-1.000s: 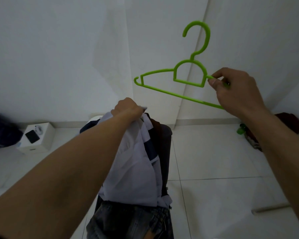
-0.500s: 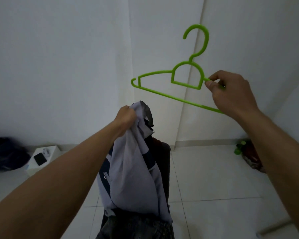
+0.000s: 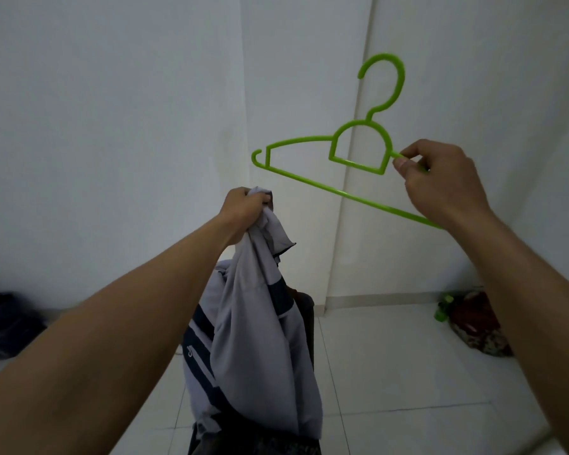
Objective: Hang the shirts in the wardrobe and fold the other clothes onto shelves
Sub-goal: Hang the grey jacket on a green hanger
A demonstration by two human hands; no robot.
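We raise the shirt off the pile, with the hanger ready.

Our left hand (image 3: 243, 211) grips a bunched fistful of the pale grey, navy-panelled fabric shirt (image 3: 253, 339) near its top. The shirt hangs higher than a moment ago, most of its length lifted from the dark heap of clothes (image 3: 253, 444) below. Our right hand (image 3: 440, 178) pinches one arm of the bright green plastic hanger (image 3: 342, 193), up beside the shirt but not touching it. We judge that threading the hanger into the collar comes next. No wardrobe is in view.
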